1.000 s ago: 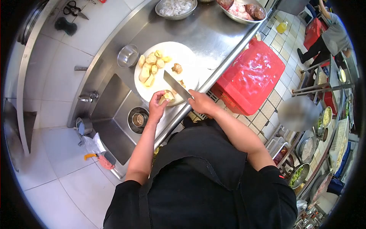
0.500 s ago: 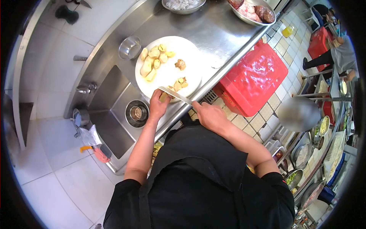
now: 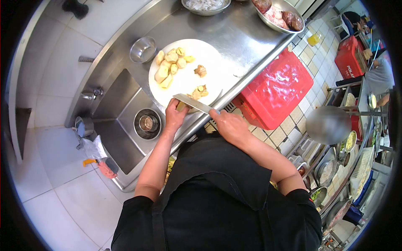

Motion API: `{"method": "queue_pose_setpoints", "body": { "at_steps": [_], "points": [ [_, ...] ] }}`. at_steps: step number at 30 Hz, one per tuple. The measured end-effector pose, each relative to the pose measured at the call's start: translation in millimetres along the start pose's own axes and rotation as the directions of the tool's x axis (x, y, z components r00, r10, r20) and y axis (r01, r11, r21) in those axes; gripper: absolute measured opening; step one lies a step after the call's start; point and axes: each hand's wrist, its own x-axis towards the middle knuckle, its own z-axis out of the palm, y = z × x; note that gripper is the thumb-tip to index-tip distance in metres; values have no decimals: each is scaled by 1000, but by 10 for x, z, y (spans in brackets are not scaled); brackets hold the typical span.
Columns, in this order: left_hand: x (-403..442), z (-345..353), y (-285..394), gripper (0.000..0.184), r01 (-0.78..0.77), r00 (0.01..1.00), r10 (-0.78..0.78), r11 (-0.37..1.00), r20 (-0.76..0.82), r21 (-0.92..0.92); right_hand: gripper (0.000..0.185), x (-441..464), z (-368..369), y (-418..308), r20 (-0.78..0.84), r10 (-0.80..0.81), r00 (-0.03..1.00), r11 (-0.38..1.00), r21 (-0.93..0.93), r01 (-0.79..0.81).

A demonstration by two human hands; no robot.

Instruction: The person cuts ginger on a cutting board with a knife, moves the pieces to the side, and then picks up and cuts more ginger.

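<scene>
My right hand [image 3: 231, 126] is wrapped round the handle of a knife [image 3: 193, 103]. Its broad blade reaches left over the near edge of a round white cutting board [image 3: 167, 98]. Just under the blade tip, my left hand [image 3: 174, 116] is closed on a small yellowish piece of ginger [image 3: 180, 106], mostly covered by the fingers and blade. A pile of pale peeled ginger [image 3: 162, 73] lies on the board's left side. Brownish scraps [image 3: 201, 70] sit right of it, and more trimmings [image 3: 197, 92] lie close to the knife.
Left of the board are a small metal bowl [image 3: 143, 49] and a steel sink [image 3: 115, 144]. Bowls of white food [image 3: 206, 6] and raw meat [image 3: 279, 20] stand at the far end. A red cooler [image 3: 274, 90] is beside the counter. Another person [image 3: 379, 73] is at right.
The knife blade has tilted, so more of its flat face shows. Both hands stay in nearly the same place at the board's edge. The camera view has shifted slightly.
</scene>
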Motion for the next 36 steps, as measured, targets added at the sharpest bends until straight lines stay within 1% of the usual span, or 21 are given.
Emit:
{"method": "queue_pose_setpoints", "body": {
  "at_steps": [4, 6, 8, 9, 11, 12, 14, 15, 18, 20, 21, 23, 27, 28, 29, 30, 31, 33, 34, 35, 36],
  "points": [
    [3, 14, -15, 35, -42, 999, 42, 999, -10, -14, 29, 140, -15, -34, 27, -11, 1000, 998, 54, 10],
    [7, 11, -19, 36, -27, 1000, 27, 998, -5, 48, 28, 224, -25, -69, 46, -3, 999, 997, 79, -1],
    [10, 5, -16, 36, -31, 1000, 31, 999, -1, 22, 27, 333, -8, -78, 146, 72, 987, 990, 108, -88],
    [6, 4, -28, 37, -34, 999, 34, 999, 7, -1, 27, 393, 9, -75, 146, 72, 987, 990, 106, -88],
    [7, 12, -39, 37, -41, 999, 41, 999, 7, 5, 26, 520, 19, -50, 228, 124, 966, 980, 121, -155],
    [16, 4, -28, 36, -48, 999, 48, 999, 7, 12, 26, 576, -7, -34, 224, 126, 966, 981, 119, -155],
    [29, -25, -5, 36, -62, 998, 62, 998, 19, 18, 33, 657, -62, -3, 334, 179, 925, 946, 198, -255],
    [42, -34, 18, 36, -72, 997, 71, 997, 30, 25, 33, 662, -30, 32, 328, 183, 927, 946, 196, -257],
    [86, -99, 57, 40, -99, 992, 95, 994, 88, 49, 42, 672, 96, 160, 278, 176, 944, 921, 291, -258],
    [123, -153, 59, 42, -132, 984, 122, 989, 130, 64, 49, 713, 97, 203, 341, 171, 924, 889, 350, -294],
    [148, -179, 67, 44, -164, 974, 148, 983, 171, 81, 49, 746, 148, 240, 334, 175, 926, 888, 353, -295],
    [171, -201, 79, 45, -156, 971, 140, 985, 196, 71, 48, 812, 320, 337, 337, 114, 935, 846, 460, -269],
    [218, -266, 147, 45, -135, 958, 108, 987, 264, 88, 44, 807, 487, 322, 271, 134, 953, 808, 527, -263],
    [213, -304, 165, 45, -140, 957, 112, 986, 267, 90, 42, 768, 440, 267, 315, 181, 932, 760, 556, -336],
    [208, -351, 179, 45, -210, 938, 150, 963, 312, 168, 40, 727, 409, 218, 361, 223, 905, 707, 579, -406],
    [209, -386, 189, 45, -279, 916, 182, 930, 357, 240, 37, 695, 471, 221, 313, 209, 927, 687, 628, -367],
    [204, -411, 179, 45, -279, 917, 182, 929, 356, 242, 37, 650, 530, 232, 312, 207, 927, 687, 629, -365],
    [170, -476, 141, 44, -304, 909, 206, 922, 362, 239, 35, 572, 628, 215, 145, 236, 961, 734, 621, -274],
    [152, -487, 63, 44, -299, 911, 201, 923, 360, 241, 32, 516, 513, 147, 145, 257, 955, 749, 594, -292],
    [134, -481, -27, 44, -289, 918, 221, 941, 331, 175, 32, 481, 444, 113, 149, 255, 955, 748, 595, -293],
    [115, -473, -79, 43, -281, 924, 238, 954, 301, 108, 32, 449, 394, 89, 162, 255, 953, 791, 532, -302]
  ]
}}
